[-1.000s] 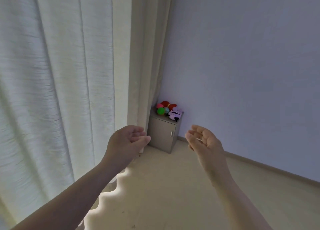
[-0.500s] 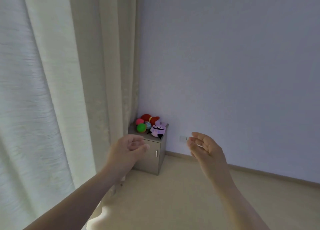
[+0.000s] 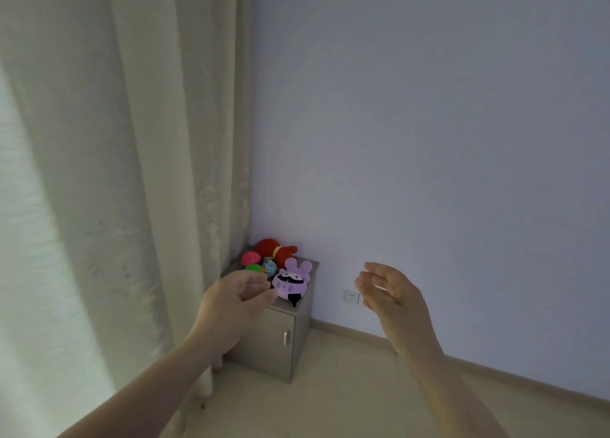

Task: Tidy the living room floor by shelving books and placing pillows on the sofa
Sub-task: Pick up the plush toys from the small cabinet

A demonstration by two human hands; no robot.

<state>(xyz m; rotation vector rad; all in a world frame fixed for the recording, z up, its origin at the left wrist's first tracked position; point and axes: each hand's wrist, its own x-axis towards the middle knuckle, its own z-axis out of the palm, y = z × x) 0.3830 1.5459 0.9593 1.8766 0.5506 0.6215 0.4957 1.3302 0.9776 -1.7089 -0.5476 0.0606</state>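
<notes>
Head view of a room corner. A pale lilac wall (image 3: 429, 140) fills the right and far side; a cream pleated curtain (image 3: 132, 173) hangs down the left, brightly backlit at its left edge. The light wood-tone floor (image 3: 330, 401) meets the wall along a beige skirting board (image 3: 495, 370), above which sits a white wall socket (image 3: 351, 296).

In the far corner, against both curtain and wall, stands a small grey cabinet (image 3: 264, 348) with a single door and a metal handle (image 3: 286, 338). Its top carries a cluster of toys: a red plush toy (image 3: 272, 248) at the back, a purple plush rabbit (image 3: 292, 280) at the front right edge, and a pink ball (image 3: 251, 258), a green ball (image 3: 254, 268) and a blue ball (image 3: 270, 267) to the left.

The left hand (image 3: 231, 305) is raised in front of the cabinet's near left corner, fingers loosely curled, holding nothing. The right hand (image 3: 392, 295) is raised in front of the wall, just right of the socket, fingers relaxed and slightly bent, also empty. The two hands are apart, palms turned toward each other.

The books, pillows and sofa cannot be located from this view.
</notes>
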